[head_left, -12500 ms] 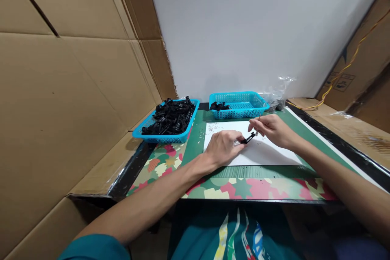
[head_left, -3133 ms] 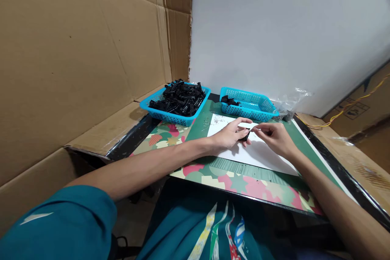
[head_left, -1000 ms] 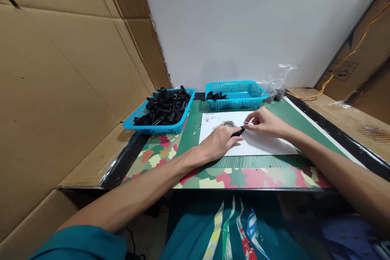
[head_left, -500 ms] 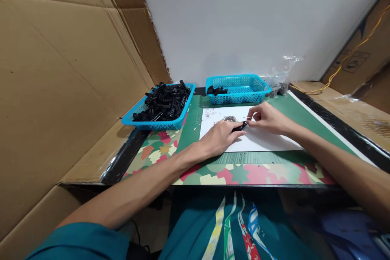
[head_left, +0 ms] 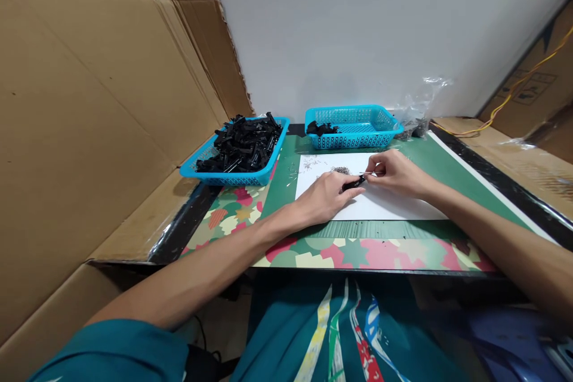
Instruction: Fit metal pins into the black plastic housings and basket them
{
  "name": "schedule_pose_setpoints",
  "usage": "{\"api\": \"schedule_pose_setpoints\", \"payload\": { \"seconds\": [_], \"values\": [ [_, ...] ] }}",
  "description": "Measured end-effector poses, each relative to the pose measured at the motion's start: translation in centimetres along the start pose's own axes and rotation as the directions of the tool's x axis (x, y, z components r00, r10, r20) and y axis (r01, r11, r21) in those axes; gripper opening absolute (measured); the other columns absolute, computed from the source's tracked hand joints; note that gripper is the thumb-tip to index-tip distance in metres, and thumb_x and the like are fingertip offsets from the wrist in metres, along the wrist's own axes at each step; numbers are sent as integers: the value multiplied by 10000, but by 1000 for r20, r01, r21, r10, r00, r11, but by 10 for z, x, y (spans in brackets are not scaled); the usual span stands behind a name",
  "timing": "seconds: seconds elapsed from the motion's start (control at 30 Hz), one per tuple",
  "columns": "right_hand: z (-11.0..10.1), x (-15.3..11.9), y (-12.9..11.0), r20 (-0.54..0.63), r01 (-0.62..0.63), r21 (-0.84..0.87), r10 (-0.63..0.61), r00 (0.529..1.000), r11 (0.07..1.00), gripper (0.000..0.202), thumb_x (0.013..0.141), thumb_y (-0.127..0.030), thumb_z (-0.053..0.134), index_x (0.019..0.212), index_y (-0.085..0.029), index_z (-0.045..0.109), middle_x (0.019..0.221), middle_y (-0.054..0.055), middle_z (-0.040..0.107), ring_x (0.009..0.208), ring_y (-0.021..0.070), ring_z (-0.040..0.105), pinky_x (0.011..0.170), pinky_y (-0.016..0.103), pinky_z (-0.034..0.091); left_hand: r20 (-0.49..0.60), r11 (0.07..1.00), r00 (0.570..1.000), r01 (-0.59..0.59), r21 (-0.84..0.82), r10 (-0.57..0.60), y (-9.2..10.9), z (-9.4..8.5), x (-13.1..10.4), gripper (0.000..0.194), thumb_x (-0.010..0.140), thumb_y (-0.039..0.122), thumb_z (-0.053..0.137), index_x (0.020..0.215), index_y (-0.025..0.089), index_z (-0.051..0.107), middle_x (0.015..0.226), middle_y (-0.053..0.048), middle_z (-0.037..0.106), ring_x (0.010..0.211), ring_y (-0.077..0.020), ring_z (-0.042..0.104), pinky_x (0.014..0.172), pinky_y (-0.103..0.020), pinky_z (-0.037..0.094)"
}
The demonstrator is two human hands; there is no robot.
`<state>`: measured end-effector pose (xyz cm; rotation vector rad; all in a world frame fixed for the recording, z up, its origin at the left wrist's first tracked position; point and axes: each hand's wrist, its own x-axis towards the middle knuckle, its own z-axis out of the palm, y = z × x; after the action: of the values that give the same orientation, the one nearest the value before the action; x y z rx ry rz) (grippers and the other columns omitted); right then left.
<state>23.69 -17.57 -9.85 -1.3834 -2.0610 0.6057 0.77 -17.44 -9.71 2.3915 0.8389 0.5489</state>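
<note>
My left hand (head_left: 326, 196) grips a small black plastic part (head_left: 353, 184) between thumb and fingers, over a white sheet (head_left: 394, 210). Close on its right, my right hand (head_left: 391, 173) pinches a thin metal pin (head_left: 367, 173), whose tip is at the end of the black part. Whether the pin has entered the part is too small to tell. Behind my left fingers lies a pile of tiny metal pieces (head_left: 341, 170), partly hidden, with more scattered toward the sheet's left corner.
A blue basket (head_left: 233, 178) heaped with black parts stands at the left. Another blue basket (head_left: 353, 141), holding some black parts, is at the back. Beside it sits a clear plastic bag (head_left: 418, 113). Cardboard (head_left: 102, 89) walls the left side.
The camera view has shifted slightly. Both hands keep their holds, and the pin in my right hand now looks nearer the end of the black part.
</note>
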Motion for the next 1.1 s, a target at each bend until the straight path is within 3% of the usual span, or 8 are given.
{"api": "schedule_pose_setpoints", "payload": {
  "seconds": [0.3, 0.47, 0.63, 0.77, 0.87, 0.97, 1.1],
  "values": [
    [2, 1, 1, 0, -9, -77, 9, 1000, 997, 152, 793, -237, 691, 668, -181, 626, 651, 50, 684, 598, 155, 551, 578, 285, 376, -1, 1000, 1000, -6, -15, 6, 2, 1, 0, 331, 1041, 338, 577, 1231, 137, 759, 1084, -132, 766, 907, -238, 684, 839, -385, 531],
    [4, 1, -2, 38, 3, -38, -2, 999, 999, 280, 822, -373, 727, 660, -182, 601, 607, 35, 645, 576, 140, 504, 545, 271, 340, 15, 1000, 1000, -6, 3, 6, 6, -1, 1, 313, 1050, 315, 554, 1173, 124, 768, 1054, -123, 763, 879, -226, 672, 811, -359, 522],
    [-2, 2, -5, 57, 1, -30, 1, 998, 1000, 295, 824, -404, 724, 667, -168, 642, 585, 23, 606, 560, 126, 448, 543, 281, 309, -4, 1000, 1000, -3, -13, 3, 3, 0, 1, 355, 1037, 306, 579, 1286, 107, 735, 1197, -158, 761, 1017, -271, 711, 908, -404, 544],
    [-11, 1, -1, 100, -23, -55, 28, 995, 998, 314, 887, -447, 692, 800, -154, 764, 502, -29, 481, 515, 118, 337, 538, 312, 230, -18, 1000, 1000, -7, -18, 7, -3, 2, 1, 365, 1035, 329, 583, 1320, 150, 726, 1259, -147, 757, 1107, -294, 718, 963, -442, 551],
    [-17, -1, 7, 38, 15, -109, -11, 999, 994, 420, 949, -538, 640, 849, -161, 793, 503, -37, 433, 517, 123, 306, 558, 331, 221, -21, 1000, 1000, 0, -3, 0, -3, 2, 0, 370, 1034, 344, 592, 1332, 167, 721, 1319, -148, 742, 1181, -307, 702, 1017, -468, 539],
    [-19, -2, 13, -82, 44, -126, -55, 995, 991, 538, 1032, -571, 495, 845, -155, 779, 541, -8, 474, 527, 140, 394, 587, 336, 301, -15, 1000, 1000, 21, 13, -21, -1, 2, -1, 397, 1033, 362, 600, 1356, 158, 708, 1358, -158, 726, 1233, -325, 688, 1051, -482, 529],
    [-20, -1, 11, -206, 169, -15, -169, 964, 985, 616, 1080, -592, 360, 946, -166, 785, 930, 112, 683, 828, 213, 620, 765, 356, 449, -6, 999, 999, 34, 30, -34, 0, 2, -1, 428, 1037, 369, 596, 1391, 147, 687, 1361, -163, 724, 1239, -330, 692, 1050, -462, 531]
  ]
}}
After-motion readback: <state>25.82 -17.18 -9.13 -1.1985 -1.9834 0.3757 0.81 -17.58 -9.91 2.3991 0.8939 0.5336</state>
